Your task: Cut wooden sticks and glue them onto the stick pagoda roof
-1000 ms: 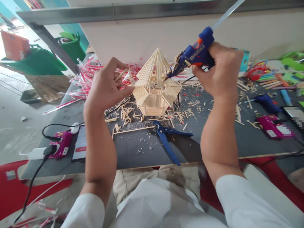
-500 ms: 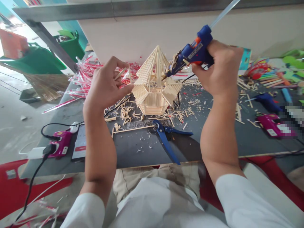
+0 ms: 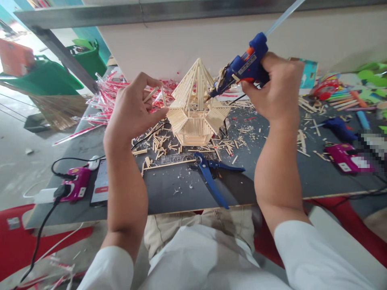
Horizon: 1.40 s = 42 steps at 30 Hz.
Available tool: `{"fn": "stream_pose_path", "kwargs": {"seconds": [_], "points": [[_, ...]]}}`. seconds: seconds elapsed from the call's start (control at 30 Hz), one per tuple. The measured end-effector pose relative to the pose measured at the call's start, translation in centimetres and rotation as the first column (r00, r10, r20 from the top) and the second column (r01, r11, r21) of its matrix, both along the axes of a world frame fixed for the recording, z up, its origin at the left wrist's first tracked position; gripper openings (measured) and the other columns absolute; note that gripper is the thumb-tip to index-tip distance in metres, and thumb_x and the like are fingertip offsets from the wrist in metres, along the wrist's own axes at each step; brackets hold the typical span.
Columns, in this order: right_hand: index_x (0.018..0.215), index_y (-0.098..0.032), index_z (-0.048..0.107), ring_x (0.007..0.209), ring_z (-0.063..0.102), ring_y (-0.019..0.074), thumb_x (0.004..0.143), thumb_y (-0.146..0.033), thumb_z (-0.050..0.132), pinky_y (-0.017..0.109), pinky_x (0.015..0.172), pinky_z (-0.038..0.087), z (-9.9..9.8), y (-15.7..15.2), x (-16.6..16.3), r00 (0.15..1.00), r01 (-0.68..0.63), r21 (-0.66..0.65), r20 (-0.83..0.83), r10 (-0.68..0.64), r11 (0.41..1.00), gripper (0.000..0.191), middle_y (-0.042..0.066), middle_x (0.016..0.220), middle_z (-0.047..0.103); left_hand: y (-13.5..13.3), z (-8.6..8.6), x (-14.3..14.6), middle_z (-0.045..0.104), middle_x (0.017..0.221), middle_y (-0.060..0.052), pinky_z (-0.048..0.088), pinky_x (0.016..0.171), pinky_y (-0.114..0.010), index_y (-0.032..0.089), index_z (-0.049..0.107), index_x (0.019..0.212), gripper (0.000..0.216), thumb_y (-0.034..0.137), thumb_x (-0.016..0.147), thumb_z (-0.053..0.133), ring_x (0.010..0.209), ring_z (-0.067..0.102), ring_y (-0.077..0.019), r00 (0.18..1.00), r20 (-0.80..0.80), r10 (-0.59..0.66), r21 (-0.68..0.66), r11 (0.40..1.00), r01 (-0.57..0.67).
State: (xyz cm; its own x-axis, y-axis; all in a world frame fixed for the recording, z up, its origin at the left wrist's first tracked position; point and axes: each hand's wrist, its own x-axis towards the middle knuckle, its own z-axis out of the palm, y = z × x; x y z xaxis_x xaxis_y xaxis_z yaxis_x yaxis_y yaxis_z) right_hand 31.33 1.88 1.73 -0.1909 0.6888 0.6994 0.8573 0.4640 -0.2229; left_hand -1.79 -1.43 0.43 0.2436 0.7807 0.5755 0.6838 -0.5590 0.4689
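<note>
My right hand is wrapped round a blue glue gun with a clear glue stick in its back end. The gun's nozzle points down-left at the small wooden-stick house model, at the base of its pointed roof. To the left of the model, my left hand is closed on short wooden sticks; its thumb reaches toward the model's left edge. I cannot tell whether the thumb touches it. Below the model lie a blue-handled cutter and a clear ruler.
Wooden stick scraps are strewn over the dark table. Red-and-clear plastic wrappers pile at the back left. A phone and a magenta power adapter lie at left. Another blue glue gun and a magenta adapter are at right.
The whole view has shifted slightly. The glue gun's nozzle stays at the roof's base, and both hands keep nearly the same pose and hold.
</note>
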Motion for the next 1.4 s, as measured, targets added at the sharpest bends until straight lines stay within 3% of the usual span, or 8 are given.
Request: {"fn": "stream_pose_path", "kwargs": {"seconds": [0.2,0.33,0.47,0.83,1.03,1.2,1.4], "points": [[0.112,-0.027,0.073,0.096,0.07,0.031,0.085,-0.031,0.07,0.038,0.082,0.045,-0.2,0.2,0.1,0.997,0.073,0.001,0.031,-0.073,0.997,0.027,0.009,0.102,0.078,0.0,0.0,0.0,0.024,0.061,0.009,0.025,0.049,-0.028,0.022,0.064,0.117,0.048,0.019,0.071,0.08,0.051,0.025,-0.0077,1.0,0.006,-0.008,0.004,1.0,0.008],[0.112,-0.029,0.07,0.098,0.071,0.0304,0.084,-0.029,0.071,0.039,0.085,0.047,-0.2,0.3,0.1,0.999,0.04,-0.016,-0.021,-0.04,0.999,0.028,0.007,0.104,0.078,0.1,0.0,0.0,0.024,0.06,0.009,0.025,0.047,-0.028,0.021,0.064,0.117,0.051,0.018,0.07,0.081,0.052,0.025,-0.0078,1.0,0.009,-0.026,0.003,1.0,0.026],[0.106,-0.035,0.066,0.101,0.07,0.031,0.083,-0.032,0.069,0.042,0.088,0.05,-0.4,0.6,0.1,0.994,0.106,-0.045,-0.027,-0.107,0.993,0.024,0.004,0.104,0.077,0.3,-0.2,-0.1,0.03,0.059,0.009,0.027,0.048,-0.027,0.023,0.065,0.115,0.055,0.017,0.064,0.084,0.051,0.03,-0.0073,1.0,0.005,0.019,0.007,1.0,-0.019],[0.109,-0.04,0.064,0.107,0.067,0.0338,0.087,-0.043,0.063,0.046,0.089,0.052,-0.4,0.3,0.2,0.986,0.159,-0.108,-0.029,-0.163,0.981,0.022,0.006,0.108,0.077,-0.4,0.3,0.3,0.026,0.059,0.009,0.026,0.052,-0.029,0.025,0.061,0.116,0.048,0.018,0.072,0.079,0.054,0.026,-0.0098,1.0,0.026,-0.008,-0.075,0.997,0.01],[0.113,-0.042,0.064,0.106,0.068,0.0318,0.088,-0.043,0.062,0.044,0.09,0.053,-0.4,0.1,0.0,0.987,0.157,-0.064,-0.033,-0.159,0.986,0.025,0.004,0.108,0.077,-0.4,0.3,0.3,0.025,0.059,0.009,0.026,0.051,-0.031,0.025,0.061,0.114,0.048,0.021,0.071,0.081,0.053,0.025,-0.01,0.999,0.04,-0.019,-0.059,0.998,0.022],[0.111,-0.037,0.063,0.102,0.068,0.0313,0.088,-0.04,0.065,0.042,0.088,0.052,-0.4,0.2,-0.1,0.986,0.156,-0.041,-0.048,-0.158,0.987,0.024,0.006,0.103,0.075,-0.6,0.4,0.4,0.027,0.059,0.009,0.026,0.053,-0.031,0.024,0.061,0.117,0.047,0.02,0.074,0.079,0.053,0.026,-0.0102,1.0,0.024,-0.005,-0.083,0.997,0.007],[0.094,-0.027,0.059,0.084,0.065,0.0288,0.081,-0.029,0.073,0.041,0.08,0.049,-1.0,1.5,0.2,0.986,0.071,0.047,-0.157,-0.063,0.996,0.02,0.007,0.089,0.07,-0.6,0.4,0.4,0.028,0.059,0.01,0.027,0.051,-0.029,0.022,0.062,0.121,0.051,0.019,0.074,0.081,0.053,0.028,-0.0089,1.0,-0.006,-0.008,-0.062,0.998,0.007]]}}
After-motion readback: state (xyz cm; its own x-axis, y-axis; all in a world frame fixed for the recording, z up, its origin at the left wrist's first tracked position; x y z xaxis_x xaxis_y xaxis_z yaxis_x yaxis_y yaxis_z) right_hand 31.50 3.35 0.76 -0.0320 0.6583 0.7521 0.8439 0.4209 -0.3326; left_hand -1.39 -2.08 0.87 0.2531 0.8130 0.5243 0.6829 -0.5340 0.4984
